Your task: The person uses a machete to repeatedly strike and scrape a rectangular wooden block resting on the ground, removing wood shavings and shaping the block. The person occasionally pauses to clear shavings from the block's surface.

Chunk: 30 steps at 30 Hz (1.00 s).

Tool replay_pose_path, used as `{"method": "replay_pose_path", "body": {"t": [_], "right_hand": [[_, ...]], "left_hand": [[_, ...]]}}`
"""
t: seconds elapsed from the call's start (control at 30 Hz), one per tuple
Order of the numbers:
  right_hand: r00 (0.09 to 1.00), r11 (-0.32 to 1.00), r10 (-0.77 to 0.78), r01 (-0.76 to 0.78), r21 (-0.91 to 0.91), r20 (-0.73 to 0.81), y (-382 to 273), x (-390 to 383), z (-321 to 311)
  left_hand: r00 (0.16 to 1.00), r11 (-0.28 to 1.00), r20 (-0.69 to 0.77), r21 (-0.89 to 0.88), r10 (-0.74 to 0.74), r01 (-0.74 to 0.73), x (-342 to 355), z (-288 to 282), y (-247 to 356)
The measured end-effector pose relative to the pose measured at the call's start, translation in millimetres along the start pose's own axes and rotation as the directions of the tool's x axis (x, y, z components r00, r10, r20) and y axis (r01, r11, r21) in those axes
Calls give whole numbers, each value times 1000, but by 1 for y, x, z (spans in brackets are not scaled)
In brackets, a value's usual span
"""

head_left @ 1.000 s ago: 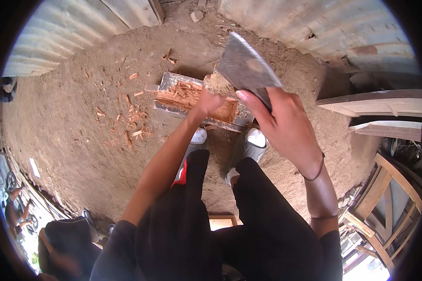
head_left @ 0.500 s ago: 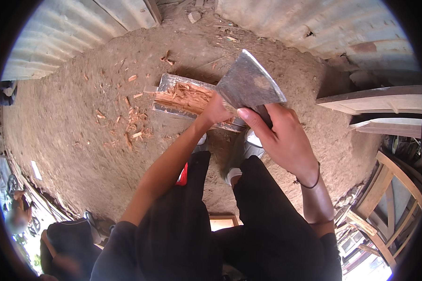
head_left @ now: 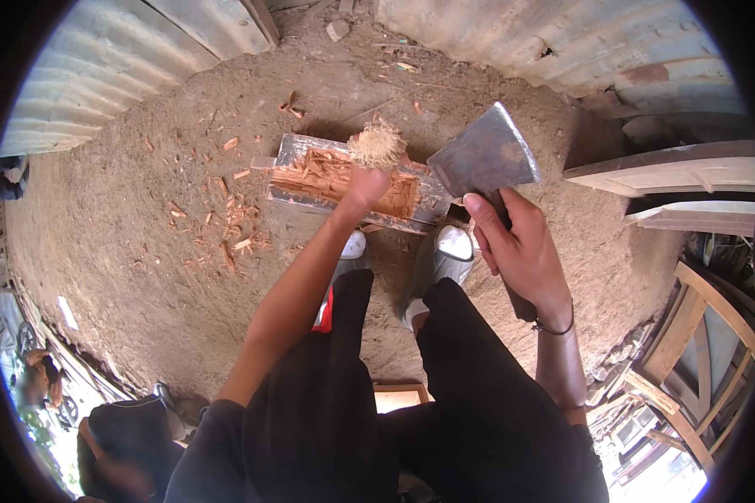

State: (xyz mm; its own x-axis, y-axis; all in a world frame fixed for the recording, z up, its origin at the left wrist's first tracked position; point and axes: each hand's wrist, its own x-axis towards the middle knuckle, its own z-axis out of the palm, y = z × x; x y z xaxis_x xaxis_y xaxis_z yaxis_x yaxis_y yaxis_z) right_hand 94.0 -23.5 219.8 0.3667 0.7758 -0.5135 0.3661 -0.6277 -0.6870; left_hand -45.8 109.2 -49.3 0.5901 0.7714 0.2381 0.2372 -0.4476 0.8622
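Observation:
My right hand [head_left: 516, 239] is wrapped around the dark handle of a hatchet [head_left: 484, 159]; its broad grey blade is raised, with the bright edge up and to the right. A rounded, bristly tan piece with frayed fibres [head_left: 377, 144] sticks up from my closed left hand [head_left: 371, 182]; its lower part is hidden. My left hand is over a long block of wood [head_left: 289, 151] lying on the ground. The block's middle is hollowed into a reddish-brown trough with loose wood chips [head_left: 319, 172] in it. Its outer faces are dark and weathered.
Wood chips [head_left: 235, 214] are scattered on the dirt ground left of the block. My shoes [head_left: 455, 243] stand close to its near side. Corrugated metal sheets [head_left: 126, 67] rise at the back. Wooden panels [head_left: 671, 176] and a wooden frame [head_left: 679, 335] are at right. Another person [head_left: 38, 377] is at far left.
My left hand has risen slightly from the trough, and the bristly tan piece now shows in it. The hatchet has shifted right and slightly down, away from my left hand.

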Motion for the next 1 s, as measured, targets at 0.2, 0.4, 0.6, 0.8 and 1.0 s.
{"method": "replay_pose_path", "body": {"t": [0.2, 0.4, 0.6, 0.8, 1.0], "right_hand": [[999, 999, -34, 34, 14, -11, 1, 1, 5], [985, 979, -169, 172, -114, 29, -24, -3, 4], [841, 810, -538, 499, -310, -53, -16, 16, 29], [960, 885, -271, 277, -375, 69, -53, 19, 15], [945, 845, -316, 323, -427, 89, -31, 35, 22]], "left_hand": [[1000, 999, 0, -42, -27, 27, -10, 7, -13], [984, 992, -130, 39, 121, -117, -5, 8, 5], [937, 788, 229, -509, -264, 347, 12, -14, 51], [952, 861, 191, -411, -241, 300, 15, -20, 30], [949, 835, 174, -453, -261, 313, 12, -8, 30]]}}
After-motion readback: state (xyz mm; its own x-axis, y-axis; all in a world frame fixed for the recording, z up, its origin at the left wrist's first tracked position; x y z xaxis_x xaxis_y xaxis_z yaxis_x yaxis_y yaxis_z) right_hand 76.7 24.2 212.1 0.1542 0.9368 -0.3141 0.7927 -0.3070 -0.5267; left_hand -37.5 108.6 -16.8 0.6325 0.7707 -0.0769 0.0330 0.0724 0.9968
